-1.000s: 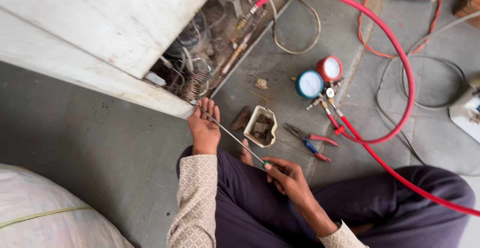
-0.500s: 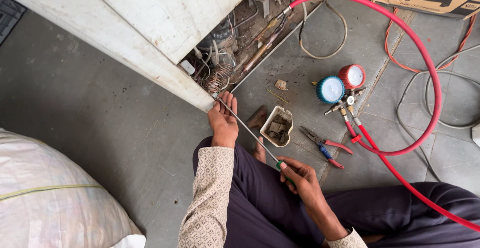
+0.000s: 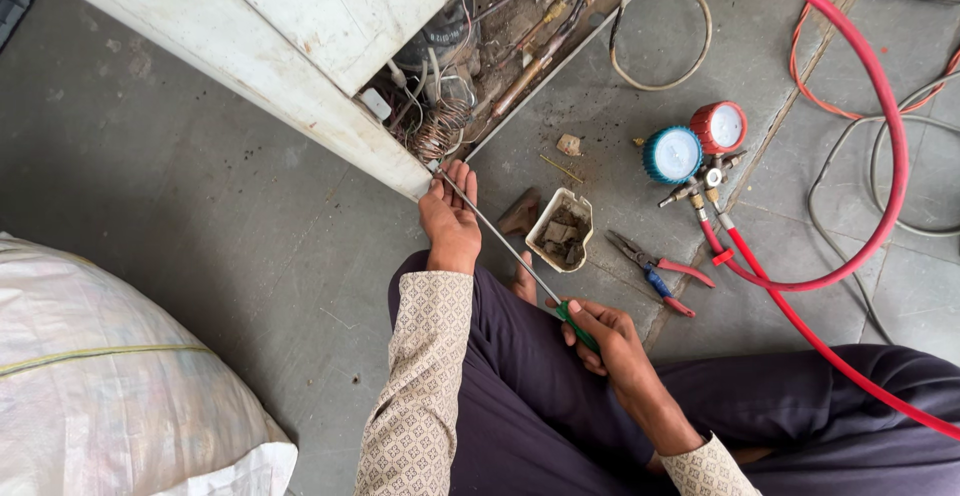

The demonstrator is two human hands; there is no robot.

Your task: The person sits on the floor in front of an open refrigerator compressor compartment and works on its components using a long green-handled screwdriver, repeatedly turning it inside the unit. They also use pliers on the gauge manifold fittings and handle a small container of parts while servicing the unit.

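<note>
My right hand [image 3: 601, 334] grips the green handle of a long screwdriver [image 3: 500, 241]. Its thin metal shaft runs up and left to the corner of the white appliance [image 3: 300, 66], which lies on its side. My left hand [image 3: 450, 218] rests at that corner with its fingers around the shaft near the tip. The tip sits at the edge of the open compartment [image 3: 470, 46], where a copper coil, wires and tubes show. I sit on the floor in dark trousers, with my bare foot just below the shaft.
A small white tub [image 3: 562, 228] of scraps stands beside the shaft. Red-and-blue pliers [image 3: 660, 264] lie to its right. A manifold with a blue gauge [image 3: 672, 154] and a red gauge [image 3: 720, 128] feeds a red hose [image 3: 880, 86]. A white sack [image 3: 100, 386] fills the lower left.
The view has shifted, so the appliance and tools now sit further right. Both hands keep their hold on the screwdriver at the appliance's corner.
</note>
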